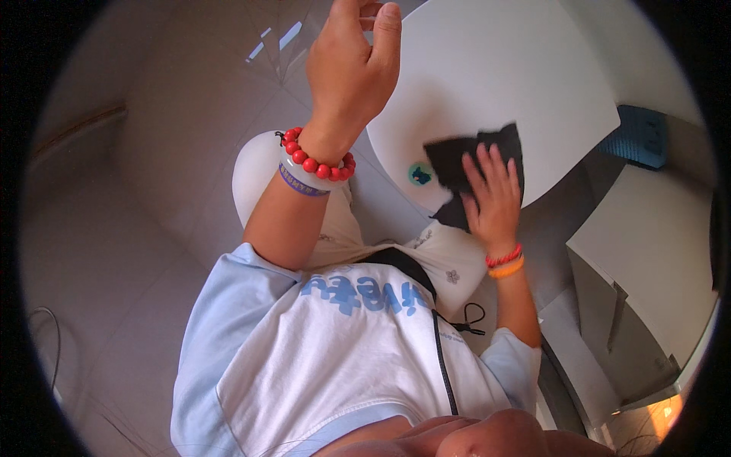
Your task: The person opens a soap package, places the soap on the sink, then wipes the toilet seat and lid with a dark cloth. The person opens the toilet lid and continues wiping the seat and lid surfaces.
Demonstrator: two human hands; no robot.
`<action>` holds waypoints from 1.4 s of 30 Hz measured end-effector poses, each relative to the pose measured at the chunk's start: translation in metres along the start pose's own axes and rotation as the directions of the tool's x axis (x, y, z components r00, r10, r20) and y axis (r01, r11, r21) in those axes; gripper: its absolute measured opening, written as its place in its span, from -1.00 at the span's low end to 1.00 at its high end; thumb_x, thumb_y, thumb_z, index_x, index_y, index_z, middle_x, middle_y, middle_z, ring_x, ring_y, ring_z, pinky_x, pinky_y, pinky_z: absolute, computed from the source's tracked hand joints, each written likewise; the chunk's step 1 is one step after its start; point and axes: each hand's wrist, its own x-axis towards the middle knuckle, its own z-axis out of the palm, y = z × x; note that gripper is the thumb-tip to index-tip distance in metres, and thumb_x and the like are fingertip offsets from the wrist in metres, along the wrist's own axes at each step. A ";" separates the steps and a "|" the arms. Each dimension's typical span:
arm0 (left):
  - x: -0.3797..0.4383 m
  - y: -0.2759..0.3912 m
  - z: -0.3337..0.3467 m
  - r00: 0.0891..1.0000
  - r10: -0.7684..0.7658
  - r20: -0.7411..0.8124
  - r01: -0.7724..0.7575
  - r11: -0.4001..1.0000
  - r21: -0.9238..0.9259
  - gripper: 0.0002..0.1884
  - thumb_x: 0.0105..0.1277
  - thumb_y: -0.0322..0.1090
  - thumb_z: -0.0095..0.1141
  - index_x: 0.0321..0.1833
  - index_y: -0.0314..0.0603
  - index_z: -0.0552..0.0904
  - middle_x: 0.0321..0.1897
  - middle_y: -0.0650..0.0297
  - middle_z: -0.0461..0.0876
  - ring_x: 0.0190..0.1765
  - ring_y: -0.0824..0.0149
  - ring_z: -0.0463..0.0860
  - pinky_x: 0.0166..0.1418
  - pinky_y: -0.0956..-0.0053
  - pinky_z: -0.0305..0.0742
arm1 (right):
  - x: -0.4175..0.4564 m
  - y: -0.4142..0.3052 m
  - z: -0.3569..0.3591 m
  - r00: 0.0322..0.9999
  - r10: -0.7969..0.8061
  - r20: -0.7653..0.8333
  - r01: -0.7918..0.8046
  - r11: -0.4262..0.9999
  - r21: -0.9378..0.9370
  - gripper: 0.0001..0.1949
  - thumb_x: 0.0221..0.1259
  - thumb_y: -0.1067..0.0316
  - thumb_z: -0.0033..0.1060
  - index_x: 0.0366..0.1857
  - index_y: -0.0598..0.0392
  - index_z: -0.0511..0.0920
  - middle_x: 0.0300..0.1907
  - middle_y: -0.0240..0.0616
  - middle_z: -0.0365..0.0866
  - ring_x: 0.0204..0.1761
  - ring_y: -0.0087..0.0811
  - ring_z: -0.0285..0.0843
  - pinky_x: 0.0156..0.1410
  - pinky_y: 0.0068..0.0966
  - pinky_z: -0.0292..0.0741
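My left hand (357, 68) is raised over the left edge of the white table (542, 63), its back to me. Its fingers curl and are partly cut off by the top of the picture, so whether they hold anything is hidden. Flat on a black piece of cloth (457, 160) with ragged edges lies my right hand (492, 197), fingers spread. The cloth covers part of the table's near side and reaches its edge. Just left of the cloth, a round green sticker (420, 173) with a dark figure sits on the tabletop.
At the right stands a pale cabinet (645, 245). A ribbed blue plastic object (637, 137) is beyond the table's right corner. My legs in white trousers (457, 268) are under the near edge. A thin cable (56, 343) lies at the far left on the tiled floor (125, 274).
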 end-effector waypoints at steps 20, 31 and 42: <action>0.002 0.010 0.009 0.998 -0.009 0.067 0.014 0.998 -0.066 -0.70 0.53 -0.28 -0.01 0.11 -0.42 0.51 -0.19 0.06 0.67 -0.14 0.28 0.67 -0.08 0.44 0.55 | -0.001 -0.094 0.059 0.985 -0.042 -0.166 0.025 0.994 -0.102 -0.54 0.23 0.31 0.08 0.26 -0.18 0.59 0.41 -0.60 0.40 0.25 -0.50 0.35 0.32 -0.44 0.25; -0.005 0.001 0.012 0.990 -0.100 0.101 0.118 0.974 -0.192 -0.70 0.58 -0.24 -0.07 0.14 -0.35 0.49 -0.16 0.17 0.66 -0.14 0.39 0.65 -0.14 0.52 0.55 | -0.032 -0.031 0.011 0.999 0.035 0.012 -0.036 0.994 0.103 -0.39 0.14 0.34 0.12 0.39 -0.13 0.44 0.45 -0.38 0.37 0.46 -0.26 0.26 0.57 -0.15 0.08; -0.004 -0.003 0.013 0.974 0.026 0.227 0.003 0.992 -0.126 -0.60 0.62 -0.13 -0.21 0.24 -0.33 0.47 0.08 0.00 0.66 0.05 0.22 0.72 0.02 0.40 0.68 | 0.049 -0.013 -0.009 0.960 -0.277 0.026 0.259 0.924 0.283 -0.55 0.17 0.34 0.15 0.21 -0.11 0.57 0.43 -0.36 0.40 0.50 -0.25 0.22 0.61 -0.09 0.06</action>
